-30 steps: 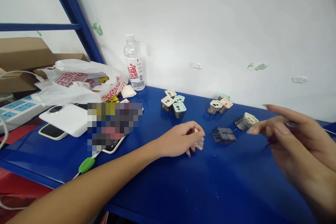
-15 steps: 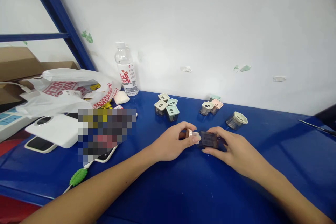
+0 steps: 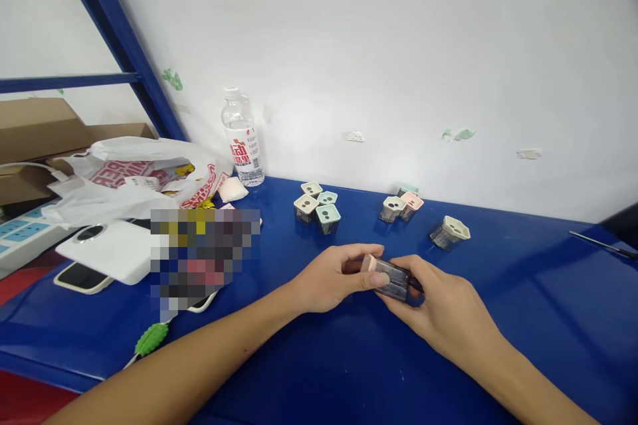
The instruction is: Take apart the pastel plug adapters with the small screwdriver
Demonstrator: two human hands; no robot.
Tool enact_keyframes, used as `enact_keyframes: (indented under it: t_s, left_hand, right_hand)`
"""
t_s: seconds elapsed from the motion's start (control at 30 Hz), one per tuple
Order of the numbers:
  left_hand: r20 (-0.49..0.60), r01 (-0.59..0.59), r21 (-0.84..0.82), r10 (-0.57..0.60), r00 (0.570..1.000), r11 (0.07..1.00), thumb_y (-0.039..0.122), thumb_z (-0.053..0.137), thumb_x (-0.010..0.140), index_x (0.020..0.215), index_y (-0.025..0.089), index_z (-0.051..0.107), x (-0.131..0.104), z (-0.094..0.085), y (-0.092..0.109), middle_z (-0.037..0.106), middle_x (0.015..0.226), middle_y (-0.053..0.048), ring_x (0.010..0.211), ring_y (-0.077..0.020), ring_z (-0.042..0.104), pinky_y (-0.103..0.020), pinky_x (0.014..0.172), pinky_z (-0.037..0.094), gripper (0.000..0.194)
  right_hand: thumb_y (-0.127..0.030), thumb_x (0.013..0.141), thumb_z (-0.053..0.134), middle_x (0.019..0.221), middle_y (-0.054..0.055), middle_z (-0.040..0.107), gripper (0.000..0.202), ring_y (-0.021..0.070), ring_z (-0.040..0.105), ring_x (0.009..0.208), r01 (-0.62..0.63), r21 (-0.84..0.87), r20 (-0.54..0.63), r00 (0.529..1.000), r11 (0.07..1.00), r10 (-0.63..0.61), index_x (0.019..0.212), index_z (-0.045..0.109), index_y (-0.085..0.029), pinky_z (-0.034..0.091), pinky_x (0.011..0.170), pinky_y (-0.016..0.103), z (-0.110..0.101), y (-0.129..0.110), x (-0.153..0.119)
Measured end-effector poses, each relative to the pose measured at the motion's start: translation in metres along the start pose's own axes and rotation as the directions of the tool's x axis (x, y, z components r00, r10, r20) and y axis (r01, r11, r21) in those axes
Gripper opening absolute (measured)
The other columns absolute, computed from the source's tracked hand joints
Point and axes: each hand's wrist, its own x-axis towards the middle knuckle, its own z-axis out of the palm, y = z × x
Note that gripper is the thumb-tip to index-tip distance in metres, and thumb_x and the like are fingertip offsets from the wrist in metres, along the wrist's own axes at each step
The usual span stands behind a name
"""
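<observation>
While the left hand [image 3: 326, 279] pinches the top end of the pink-topped sharpener [image 3: 393, 281], the right hand [image 3: 448, 299] grips its dark case end — unit lies sideways between both hands, over the counter [image 3: 379, 372]. Four cream and mint sharpeners [image 3: 327, 218] cluster just beyond the left hand; three more [image 3: 411, 204] sit beyond the right hand — single cream-topped one [image 3: 451, 232] tilted, nearer it. Bottle [image 3: 242, 146] upright, well beyond the left hand.

The sharpener [image 3: 397, 287] is held sideways between left hand [image 3: 326, 282] and right hand [image 3: 443, 295], tilted down to the right: a pale pink cap [image 3: 369, 263] at its left end touches a dark see-through box [image 3: 396, 275], the 2 parts in line and partly covered.
</observation>
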Motion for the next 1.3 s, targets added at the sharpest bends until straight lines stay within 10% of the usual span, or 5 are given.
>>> enact_keyframes:
  t_s: [1.3]
  left_hand:
    - [0.058,-0.034,0.039,0.032,0.998,0.999,0.028,0.073,0.076,0.131,0.021,0.055,-0.007,0.004,0.013,0.06,0.13,-0.008,0.121,-0.0255,0.055,-0.042,0.105,0.042,0.058]
  right_hand:
    - [-0.021,0.091,0.046,0.069,0.001,0.061,0.003,0.0163,0.058,0.05,0.203,-0.134,-0.111,0.97,0.97,-0.218,0.093,0.048,-0.02,0.04,0.046,0.026,-0.003,0.001,-0.004]
